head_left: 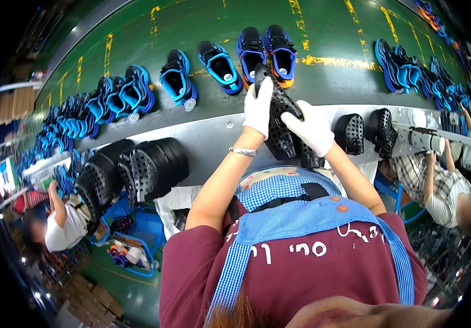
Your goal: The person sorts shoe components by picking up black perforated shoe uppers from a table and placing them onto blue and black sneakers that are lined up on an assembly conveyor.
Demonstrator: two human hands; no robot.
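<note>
Both my hands wear white gloves and hold black perforated insoles above the near metal ledge. My left hand is closed around the side of a long black insole, which tilts with its upper end towards the shoes. My right hand grips its right side, thumb across it. Below my hands more black perforated insoles show, partly hidden; I cannot tell whether they are held or resting. Just beyond stands a pair of black shoes, the left shoe purple-lined and the right shoe orange-edged.
Blue-lined shoes stand on the green surface, with a long row at left and another group at right. Stacks of black insoles line the metal ledge. People sit on either side.
</note>
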